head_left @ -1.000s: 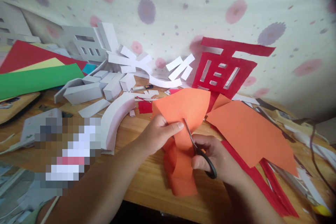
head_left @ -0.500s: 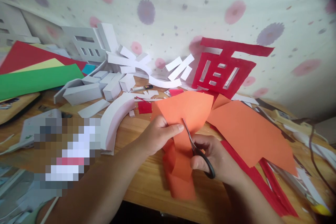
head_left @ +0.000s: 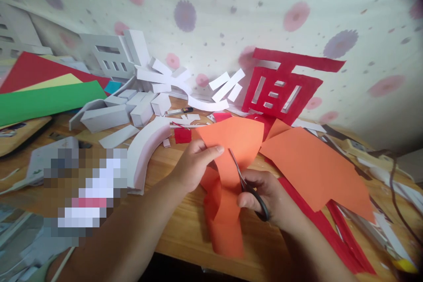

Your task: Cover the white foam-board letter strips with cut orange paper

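Note:
My left hand (head_left: pixel 194 163) pinches the left part of an orange paper sheet (head_left: pixel 241 134), thumb on top. Black-handled scissors (head_left: pixel 244 183) are in my right hand (head_left: pixel 264 194), with the blades pointing up and away along the orange paper. Below the blades a curled strip of the same paper hangs down in front of the table edge. Another large orange sheet (head_left: pixel 313 163) lies to the right of my right hand.
A red cut-out character (head_left: pixel 280 90) leans against the flowered cloth behind. White foam shapes (head_left: pixel 105 119) and coloured sheets (head_left: pixel 53 99) are at the left. Red strips (head_left: pixel 307 220) and scraps lie at the right. A cutter knife (head_left: pixel 178 111) lies at the back.
My left hand has shifted a little to the left and up with the orange paper. The paper has turned slightly and its hanging strip has swung left and lower.

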A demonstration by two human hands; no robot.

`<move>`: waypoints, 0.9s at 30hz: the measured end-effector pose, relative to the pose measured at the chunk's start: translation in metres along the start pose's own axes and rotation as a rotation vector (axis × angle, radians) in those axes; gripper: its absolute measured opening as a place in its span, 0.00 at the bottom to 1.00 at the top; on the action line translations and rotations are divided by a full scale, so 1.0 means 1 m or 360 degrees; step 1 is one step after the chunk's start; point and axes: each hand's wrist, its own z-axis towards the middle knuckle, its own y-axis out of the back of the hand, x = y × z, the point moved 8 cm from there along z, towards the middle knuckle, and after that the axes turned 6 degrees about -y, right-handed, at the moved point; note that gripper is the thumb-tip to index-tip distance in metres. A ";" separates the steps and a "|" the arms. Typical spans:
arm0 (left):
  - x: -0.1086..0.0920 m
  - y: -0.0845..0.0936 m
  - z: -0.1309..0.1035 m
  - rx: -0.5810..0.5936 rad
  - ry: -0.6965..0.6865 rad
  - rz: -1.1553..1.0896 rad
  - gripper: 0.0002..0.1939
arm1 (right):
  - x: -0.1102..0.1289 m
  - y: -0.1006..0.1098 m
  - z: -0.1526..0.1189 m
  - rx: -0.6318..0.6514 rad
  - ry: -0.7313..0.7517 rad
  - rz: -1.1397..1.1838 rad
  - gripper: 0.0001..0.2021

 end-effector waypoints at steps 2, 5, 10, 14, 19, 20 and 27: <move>-0.001 0.000 0.000 -0.0010 -0.0004 -0.0009 0.09 | 0.000 0.000 0.000 -0.0003 -0.0011 -0.0012 0.26; -0.002 -0.001 0.001 0.0012 -0.0018 0.0010 0.08 | -0.002 -0.002 0.001 0.0024 -0.0036 0.0035 0.27; 0.000 -0.002 0.000 0.0045 -0.0015 0.0051 0.08 | -0.003 -0.004 0.001 0.0045 -0.0066 0.0133 0.30; 0.005 -0.002 -0.001 0.0073 0.0026 0.0058 0.08 | -0.006 -0.003 0.000 0.0029 -0.0107 0.0086 0.32; 0.002 -0.001 -0.001 0.0067 -0.0041 0.0134 0.06 | -0.008 -0.003 0.000 0.0039 -0.0115 0.0139 0.30; 0.002 -0.001 0.000 0.0065 -0.0049 0.0147 0.07 | -0.008 -0.002 0.000 0.0037 -0.0100 0.0126 0.29; 0.001 0.001 0.000 0.0042 -0.0074 0.0210 0.08 | -0.008 -0.001 0.000 0.0026 -0.0023 0.0042 0.27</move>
